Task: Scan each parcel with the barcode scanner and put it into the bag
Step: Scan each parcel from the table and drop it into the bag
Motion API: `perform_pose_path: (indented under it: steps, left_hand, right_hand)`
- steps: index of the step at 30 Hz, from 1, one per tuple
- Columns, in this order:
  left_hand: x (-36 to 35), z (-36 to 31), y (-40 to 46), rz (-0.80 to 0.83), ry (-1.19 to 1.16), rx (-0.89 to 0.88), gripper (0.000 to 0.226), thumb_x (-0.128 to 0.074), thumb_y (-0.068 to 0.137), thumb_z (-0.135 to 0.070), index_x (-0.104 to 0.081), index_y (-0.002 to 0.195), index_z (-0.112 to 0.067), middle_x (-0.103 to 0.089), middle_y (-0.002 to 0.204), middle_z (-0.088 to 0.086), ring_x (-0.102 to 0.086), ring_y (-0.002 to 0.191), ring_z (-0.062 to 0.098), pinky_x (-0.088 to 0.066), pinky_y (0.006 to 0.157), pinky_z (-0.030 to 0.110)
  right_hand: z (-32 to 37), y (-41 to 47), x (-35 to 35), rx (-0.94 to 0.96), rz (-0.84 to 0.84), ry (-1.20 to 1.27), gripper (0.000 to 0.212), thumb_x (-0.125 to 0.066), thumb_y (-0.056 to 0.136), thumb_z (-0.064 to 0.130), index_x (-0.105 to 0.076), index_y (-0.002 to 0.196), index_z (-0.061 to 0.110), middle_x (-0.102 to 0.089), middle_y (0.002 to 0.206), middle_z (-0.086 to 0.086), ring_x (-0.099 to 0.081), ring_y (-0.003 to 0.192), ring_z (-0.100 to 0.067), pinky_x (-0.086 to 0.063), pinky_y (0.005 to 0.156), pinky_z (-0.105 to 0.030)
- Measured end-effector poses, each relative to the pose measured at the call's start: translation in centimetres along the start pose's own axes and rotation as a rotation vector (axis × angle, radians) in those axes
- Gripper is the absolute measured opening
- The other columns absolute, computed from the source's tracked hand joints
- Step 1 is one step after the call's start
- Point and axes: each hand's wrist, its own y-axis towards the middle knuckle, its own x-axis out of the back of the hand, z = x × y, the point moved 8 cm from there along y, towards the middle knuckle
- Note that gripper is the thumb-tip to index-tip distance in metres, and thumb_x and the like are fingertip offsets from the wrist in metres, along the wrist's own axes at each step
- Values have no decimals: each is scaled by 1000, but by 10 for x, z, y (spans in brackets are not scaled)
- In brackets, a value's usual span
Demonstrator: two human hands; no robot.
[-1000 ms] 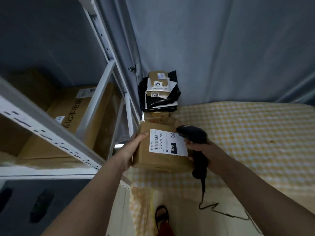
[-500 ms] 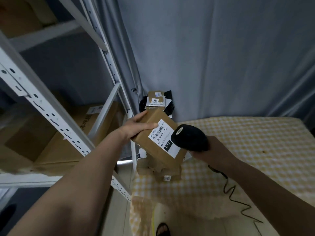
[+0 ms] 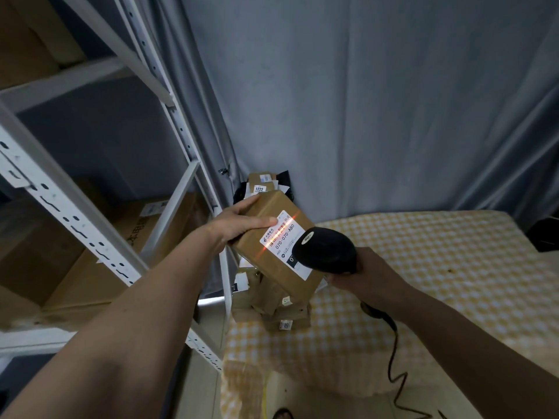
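Above the near-left corner of the bench [image 3: 423, 267], which is covered in a yellow checked cloth, the left hand [image 3: 242, 225] grips a brown cardboard parcel [image 3: 272, 252] by its upper left end, thumb laid along the top face and fingers curled round the far edge, holding it tilted in the air with its white label [image 3: 286, 237] turned up. The right hand [image 3: 372, 276] is clenched round the grip of the black barcode scanner [image 3: 325, 252], whose head sits just beside the label's lower end; a red-orange scan line crosses the barcode, so the scanning step looks to be in progress on this parcel. More small parcels [image 3: 281, 306] are stacked on the bench directly beneath it, and a dark bag [image 3: 286, 181] holding labelled parcels stands in the corner by the curtain [image 3: 363, 101], just beyond the lifted one. Once the read is confirmed, the next move calls for carrying the parcel up and back to that bag and dropping it through the opening. Compared with half a second ago, the scan line now glows on the label where none showed, and the scanner has closed in over the label's lower corner; a second ago the parcel lay flat on the stack.
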Motion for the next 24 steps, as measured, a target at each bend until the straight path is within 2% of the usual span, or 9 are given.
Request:
perform_pose_path:
  steps: [6,9,11,13,15,17,20,22,24]
  left_hand:
    - [-8,-9,4,-7,-23,4,97,-87,61,-39,-37,143,-47,-53,126,2,-65,102,23,-55,81,33]
    - [-16,-13,6,-14,-57,35,105,-88,55,-44,-33,145,-43,-54,128,5,-65,100,26,-56,81,37]
    - [-28,-11,5,-68,-147,84,110,-88,56,-43,-28,148,-35,-58,125,9,-65,93,28,-57,74,40]
    - [-48,-1,2,-134,-275,176,96,-84,64,-43,-37,144,-22,-62,115,12,-61,81,25,-54,56,33]
    - [-84,10,-6,-89,-409,298,67,-78,72,-46,-56,124,-12,-66,96,13,-59,75,26,-50,47,29]
    - [-125,16,-8,-12,-501,351,52,-73,78,-48,-60,112,-12,-64,89,12,-59,77,28,-50,59,36]
    - [-181,10,-8,91,-583,358,48,-74,78,-44,-58,112,-15,-63,92,12,-61,83,31,-53,74,47]
    - [-219,4,-7,155,-635,360,55,-78,75,-42,-57,119,-17,-65,99,13,-63,89,34,-55,74,54]
    - [-253,0,-6,198,-659,353,59,-80,72,-40,-57,123,-20,-63,103,12,-63,93,35,-53,73,61]
  right_hand:
    - [-3,3,10,-5,-31,-3,4,-61,77,-7,-60,79,-5,-46,57,-2,-36,45,-3,-29,46,-13]
    - [-7,1,21,-38,-75,52,4,-61,77,-8,-59,76,-5,-47,55,-1,-36,44,-2,-29,46,-11]
    - [-18,-2,31,-93,-142,145,11,-62,76,-9,-60,69,-2,-49,50,3,-40,46,-3,-33,50,-16]
    - [-35,-11,45,-161,-270,296,7,-65,74,-10,-65,72,-3,-55,55,-4,-48,55,-13,-38,58,-26]
    - [-55,-24,61,-240,-401,464,11,-66,74,-11,-68,75,-1,-59,59,-11,-54,59,-20,-43,61,-31]
    - [-72,-42,76,-311,-490,547,11,-66,75,-11,-68,79,-2,-60,58,-13,-57,58,-24,-46,62,-34]
    - [-90,-70,100,-344,-550,590,12,-69,75,-9,-67,85,-2,-60,62,-12,-60,60,-24,-50,67,-37]
    - [-103,-93,116,-364,-605,602,19,-71,75,-7,-67,93,-2,-63,70,-15,-62,65,-26,-52,71,-40]
    - [-115,-119,131,-377,-663,616,22,-72,77,-3,-67,98,-3,-66,77,-18,-65,70,-28,-51,68,-38]
